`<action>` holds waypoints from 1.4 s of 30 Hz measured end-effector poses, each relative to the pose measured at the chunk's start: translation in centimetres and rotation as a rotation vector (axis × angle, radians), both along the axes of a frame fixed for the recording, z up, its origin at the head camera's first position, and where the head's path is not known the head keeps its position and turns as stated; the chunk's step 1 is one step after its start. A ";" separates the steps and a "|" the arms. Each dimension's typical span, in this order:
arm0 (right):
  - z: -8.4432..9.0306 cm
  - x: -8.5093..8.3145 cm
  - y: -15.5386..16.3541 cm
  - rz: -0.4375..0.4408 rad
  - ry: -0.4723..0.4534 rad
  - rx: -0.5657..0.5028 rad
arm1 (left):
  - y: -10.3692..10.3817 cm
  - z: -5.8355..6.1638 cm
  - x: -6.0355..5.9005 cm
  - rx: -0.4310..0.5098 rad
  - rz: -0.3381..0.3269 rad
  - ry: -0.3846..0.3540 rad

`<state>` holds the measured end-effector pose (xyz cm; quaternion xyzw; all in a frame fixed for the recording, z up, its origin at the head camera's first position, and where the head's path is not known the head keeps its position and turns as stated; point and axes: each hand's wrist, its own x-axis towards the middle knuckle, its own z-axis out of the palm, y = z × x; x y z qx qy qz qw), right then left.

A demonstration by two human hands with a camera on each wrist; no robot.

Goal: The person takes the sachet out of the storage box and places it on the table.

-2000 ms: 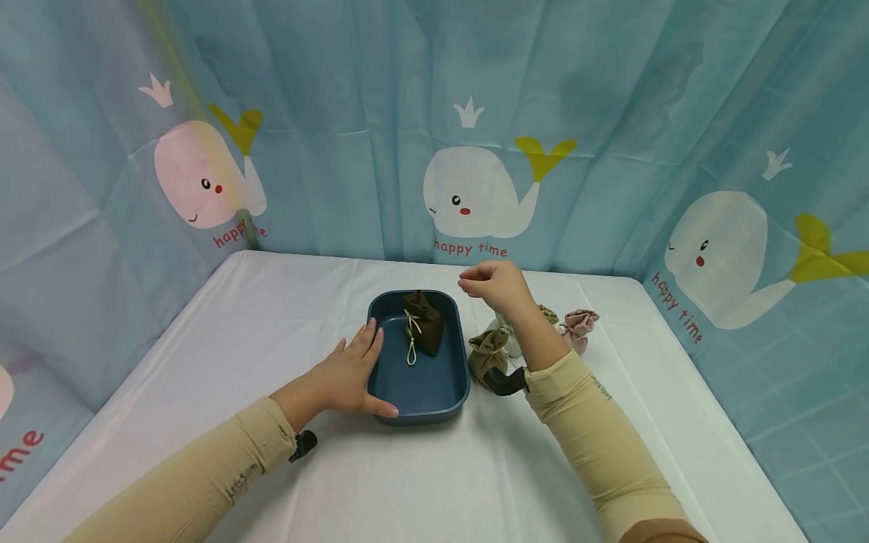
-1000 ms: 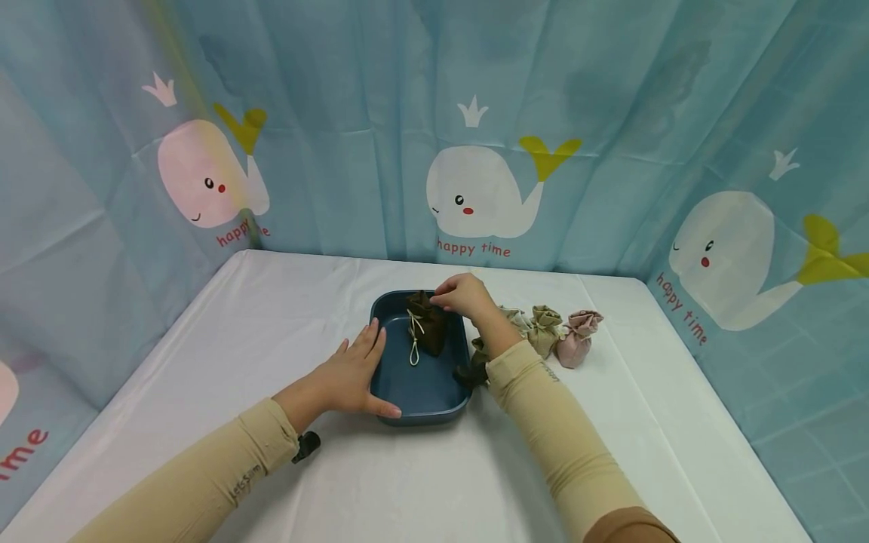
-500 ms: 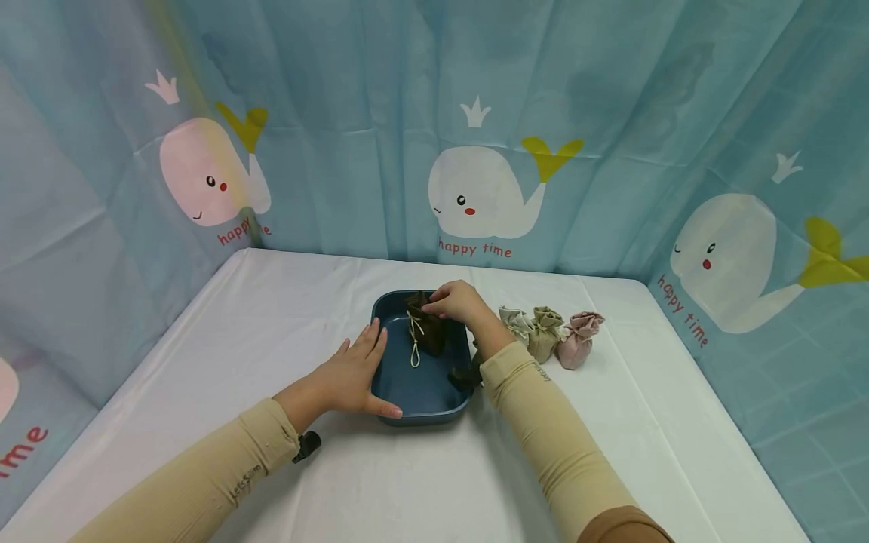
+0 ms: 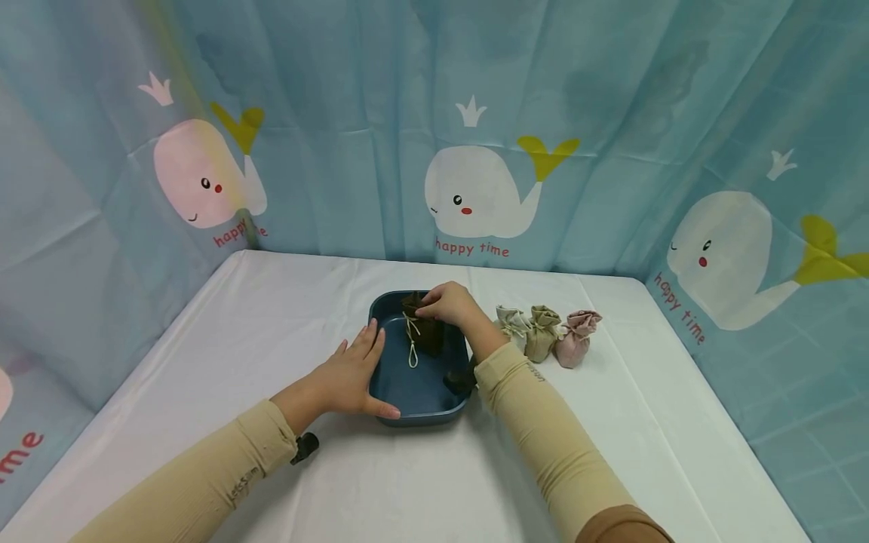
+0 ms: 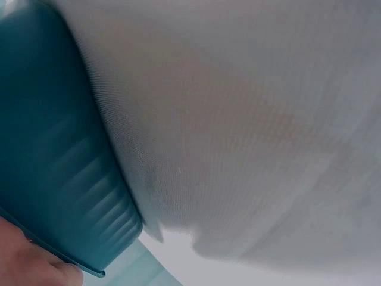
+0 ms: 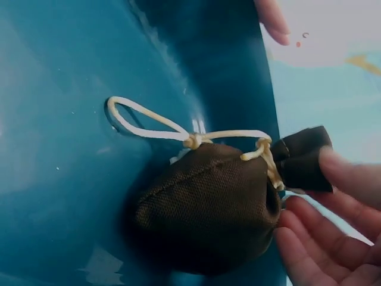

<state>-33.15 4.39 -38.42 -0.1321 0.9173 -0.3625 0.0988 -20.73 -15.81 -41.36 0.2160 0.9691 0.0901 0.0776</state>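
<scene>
The right hand [image 4: 444, 304] is coming down from above the table into the dark blue plastic tray [image 4: 421, 385], closing its fingers on the gathered top of the dark brown drawstring pouch [image 4: 426, 333].

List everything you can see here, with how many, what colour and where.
tray: one, dark blue, middle of the table
drawstring pouch: one, dark brown with a cream cord, inside the tray at its far end
small pouches: three, two olive-beige and one pink, in a row right of the tray
tablecloth: one, white, covering the table
curtain: light blue with white whales, behind and beside the table
left hand: flat against the tray's left rim
right hand: fingers at the brown pouch's gathered top
</scene>
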 end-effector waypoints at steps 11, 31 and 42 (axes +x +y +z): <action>0.4 0.1 0.2 -0.023 0.062 0.030 | 0.0 0.4 0.3 0.006 -0.002 0.007; 2.6 1.0 0.8 -0.003 0.035 -0.054 | 0.0 0.1 0.2 -0.003 0.000 0.010; 3.7 1.7 1.3 0.001 0.000 -0.147 | 0.1 0.4 0.2 -0.009 0.000 0.007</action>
